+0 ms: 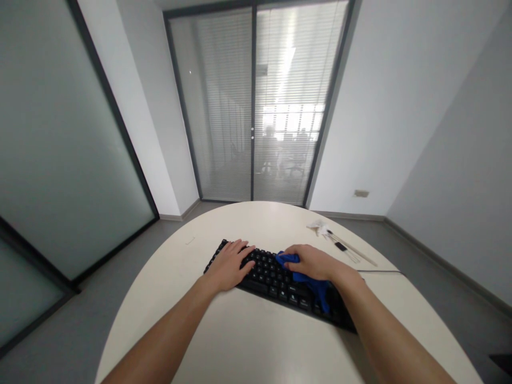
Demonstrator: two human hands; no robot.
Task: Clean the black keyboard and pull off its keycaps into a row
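On a pale, rounded surface (240,341), the spread left hand (227,266), gripping nothing, seemingly steadies a black keyboard (265,269) while the right hand (314,261) clutches a blue cloth (318,292) bunched against it.

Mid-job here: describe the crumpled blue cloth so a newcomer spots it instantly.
Start with the round cream-coloured table, then the long black keyboard lying on it. Toward the keyboard's right end, bunched in the person's bare right hand, is the crumpled blue cloth, one end trailing over the keys. Its vivid blue sets it apart from the black keys around it.
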